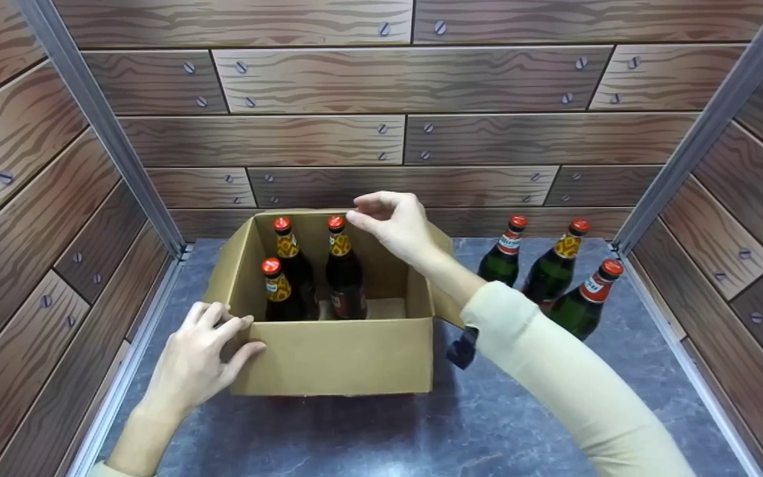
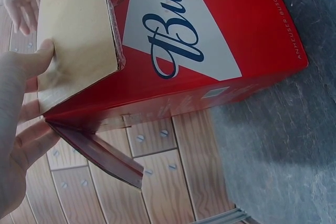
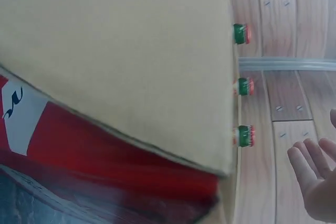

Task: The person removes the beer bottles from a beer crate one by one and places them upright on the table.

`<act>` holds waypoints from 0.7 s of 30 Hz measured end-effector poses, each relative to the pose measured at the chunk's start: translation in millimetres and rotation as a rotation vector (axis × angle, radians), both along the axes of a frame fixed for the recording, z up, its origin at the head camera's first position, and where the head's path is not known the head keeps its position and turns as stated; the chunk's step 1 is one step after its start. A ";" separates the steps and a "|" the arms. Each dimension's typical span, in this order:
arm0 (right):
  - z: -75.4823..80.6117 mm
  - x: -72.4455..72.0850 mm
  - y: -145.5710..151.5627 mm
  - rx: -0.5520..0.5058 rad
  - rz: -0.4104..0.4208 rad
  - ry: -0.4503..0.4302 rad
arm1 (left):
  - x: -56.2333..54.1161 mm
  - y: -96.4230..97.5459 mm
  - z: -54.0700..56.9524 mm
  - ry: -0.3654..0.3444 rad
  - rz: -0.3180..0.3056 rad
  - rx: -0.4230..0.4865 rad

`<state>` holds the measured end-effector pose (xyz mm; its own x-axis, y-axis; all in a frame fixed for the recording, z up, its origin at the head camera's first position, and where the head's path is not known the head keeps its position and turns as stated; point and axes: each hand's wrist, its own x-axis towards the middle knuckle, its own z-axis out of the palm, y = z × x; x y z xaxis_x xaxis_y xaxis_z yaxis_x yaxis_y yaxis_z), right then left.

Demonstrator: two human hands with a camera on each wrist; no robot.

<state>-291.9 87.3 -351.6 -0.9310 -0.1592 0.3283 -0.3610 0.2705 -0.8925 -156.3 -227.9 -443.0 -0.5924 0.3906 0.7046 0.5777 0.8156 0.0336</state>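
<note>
My left hand (image 1: 191,354) grips the near left corner of an open cardboard box (image 1: 342,358). In the left wrist view its thumb (image 2: 42,59) presses the folded-out brown flap (image 2: 76,35) while the other fingers lie behind the corner. Three dark beer bottles with red caps stand inside: a front left bottle (image 1: 279,291), a back left bottle (image 1: 292,255) and a middle bottle (image 1: 344,271). My right hand (image 1: 398,225) hovers over the box's back edge with loosely bent fingers and holds nothing. Its fingertips are beside the middle bottle's cap.
Right of the box stand three green bottles: a left one (image 1: 501,255), a middle one (image 1: 554,262) and a right one (image 1: 583,305). A side flap (image 1: 446,301) sticks out toward them. Wood-patterned walls (image 1: 408,79) with metal corner posts surround the grey table (image 1: 381,437).
</note>
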 end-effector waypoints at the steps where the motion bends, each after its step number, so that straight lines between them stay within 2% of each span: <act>1: -2.3 -2.7 -2.3 0.003 -0.009 -0.008 | 0.0 0.0 -0.1 0.001 0.000 -0.001; 5: -13.0 -11.5 -11.0 -0.007 -0.024 -0.045 | 0.1 -0.2 -0.2 0.005 0.001 -0.008; 11: -28.7 -19.0 -21.2 -0.051 0.006 -0.079 | 0.1 -0.8 -0.3 0.012 0.000 -0.011; 16: -40.3 -23.1 -23.4 0.014 -0.034 -0.119 | -0.6 -0.5 -0.2 0.008 -0.001 -0.008; 21: -50.4 -28.1 -24.5 0.036 -0.027 -0.165 | -1.0 -1.0 -0.6 0.013 -0.006 -0.003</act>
<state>-320.0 62.9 -402.0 -0.9759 -0.1421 0.1654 -0.2026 0.3111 -0.9285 -157.3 -228.8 -443.7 -0.5811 0.3961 0.7109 0.5826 0.8124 0.0235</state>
